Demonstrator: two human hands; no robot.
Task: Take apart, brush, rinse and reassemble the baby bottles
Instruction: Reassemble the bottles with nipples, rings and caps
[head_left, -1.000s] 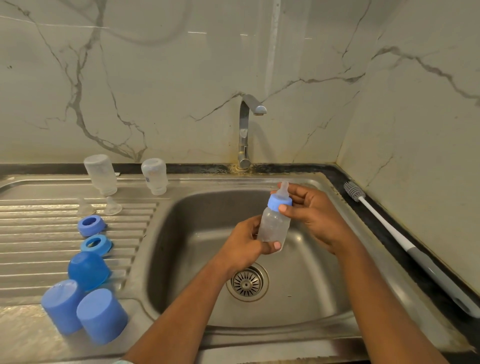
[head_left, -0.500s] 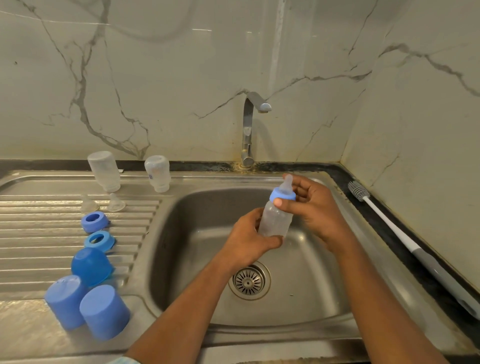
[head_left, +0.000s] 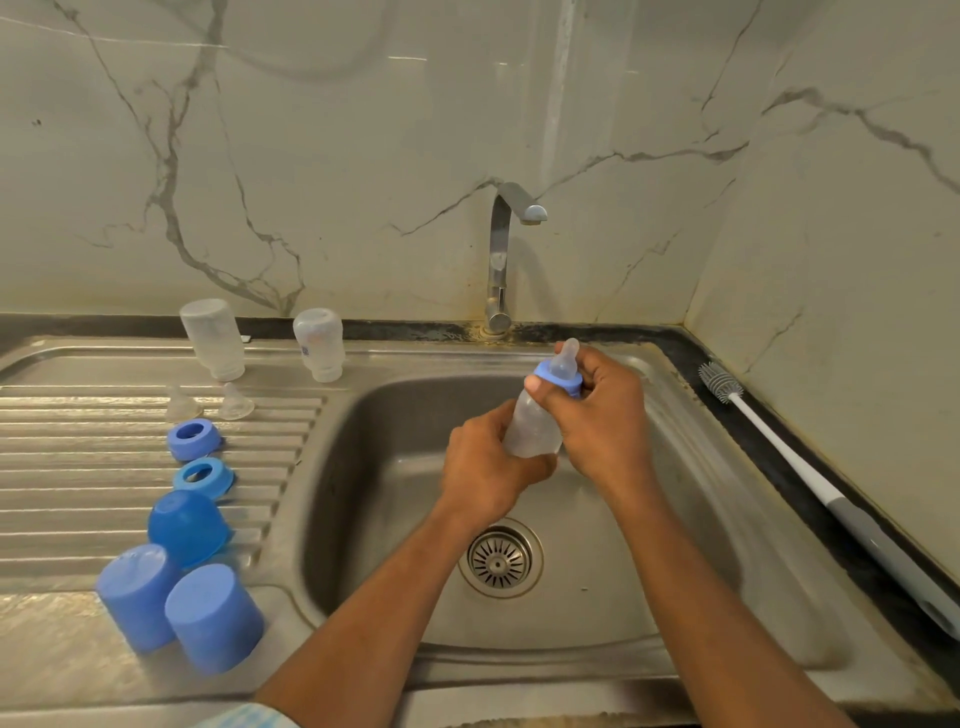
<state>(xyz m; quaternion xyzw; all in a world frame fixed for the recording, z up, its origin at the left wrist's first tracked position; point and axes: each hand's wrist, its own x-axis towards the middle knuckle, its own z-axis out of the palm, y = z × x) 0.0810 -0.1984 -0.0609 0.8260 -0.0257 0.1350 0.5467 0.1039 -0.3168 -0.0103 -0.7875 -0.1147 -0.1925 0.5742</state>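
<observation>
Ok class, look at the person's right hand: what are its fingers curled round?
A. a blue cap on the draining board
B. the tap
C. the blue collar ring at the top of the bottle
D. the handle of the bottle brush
C: the right hand curls its fingers round the blue collar ring just under the teat, while the left hand holds the bottle by its clear body lower down.

The left hand (head_left: 488, 462) grips the base of a clear baby bottle (head_left: 531, 431) over the sink (head_left: 363, 467). The right hand (head_left: 602, 415) curls round its blue collar (head_left: 545, 371), teat (head_left: 565, 358) poking up. Well left of the grip are two upturned bottles (head_left: 213, 338) and blue caps (head_left: 213, 618). A bottle brush (head_left: 779, 447) lies to its right.
</observation>
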